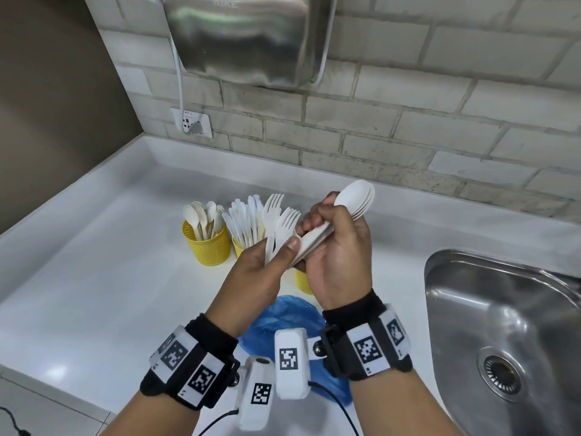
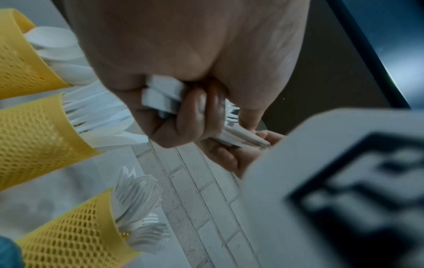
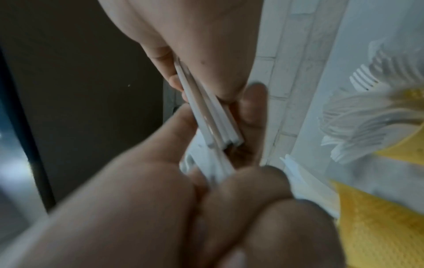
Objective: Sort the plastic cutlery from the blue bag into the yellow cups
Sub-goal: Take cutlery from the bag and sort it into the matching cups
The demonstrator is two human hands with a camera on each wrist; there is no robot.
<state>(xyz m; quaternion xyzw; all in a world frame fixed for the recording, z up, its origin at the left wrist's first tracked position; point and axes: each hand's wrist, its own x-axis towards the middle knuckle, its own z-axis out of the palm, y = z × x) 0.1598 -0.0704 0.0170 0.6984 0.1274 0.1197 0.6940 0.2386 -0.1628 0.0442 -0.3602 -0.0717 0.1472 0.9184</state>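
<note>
Above the counter, my left hand (image 1: 281, 251) grips a few white plastic forks (image 1: 284, 223) by their handles, tines up. My right hand (image 1: 319, 223) grips a stack of white spoons (image 1: 358, 196), bowls pointing up to the right. The two bundles touch where the hands meet; the spoon handles (image 3: 213, 123) stick out between the fingers. Three yellow mesh cups stand behind: one with spoons (image 1: 206, 245), one with knives (image 1: 239, 247), one with forks (image 2: 73, 235), mostly hidden by my hands in the head view. The blue bag (image 1: 283, 319) lies crumpled under my wrists.
A steel sink (image 1: 503, 335) is set into the white counter (image 1: 94, 278) on the right. A brick wall (image 1: 408, 130) with a socket (image 1: 191, 122) and a steel hand dryer (image 1: 245, 39) rises behind the cups. A dark wall closes the left side.
</note>
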